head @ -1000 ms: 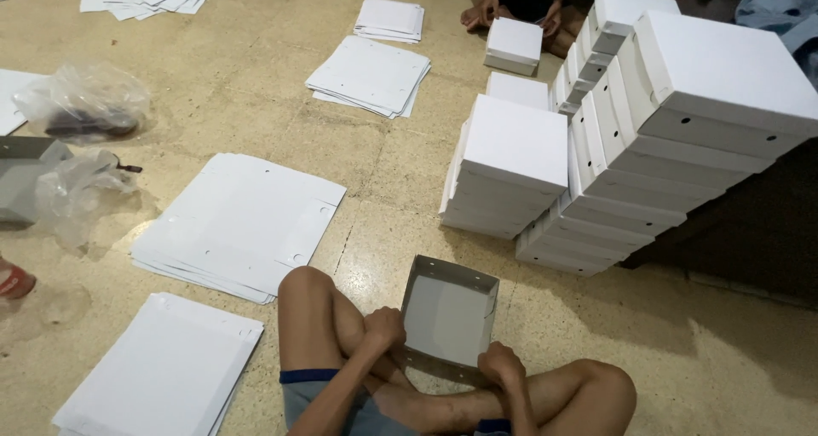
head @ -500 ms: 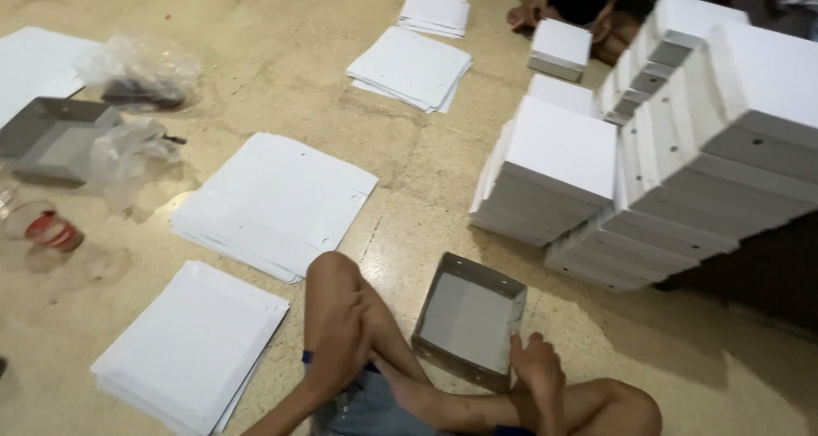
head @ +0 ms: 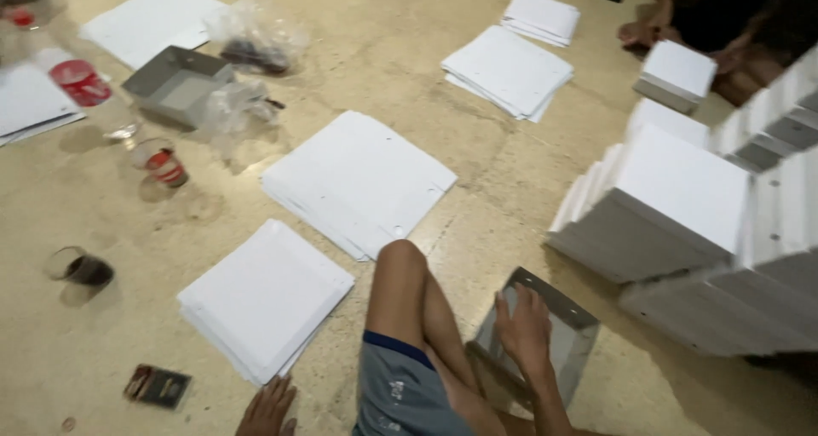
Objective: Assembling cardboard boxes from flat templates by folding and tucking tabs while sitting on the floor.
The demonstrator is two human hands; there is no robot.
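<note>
Head view: right hand (head: 524,329) flat, fingers spread inside one grey open box (head: 545,338) on floor (head: 443,70) by knee, left hand (head: 268,409) now off box, fingers loosely apart on floor beside nearest of five flat white sheet stacks (head: 264,295), two cups (head: 162,162), view shifted left.
</note>
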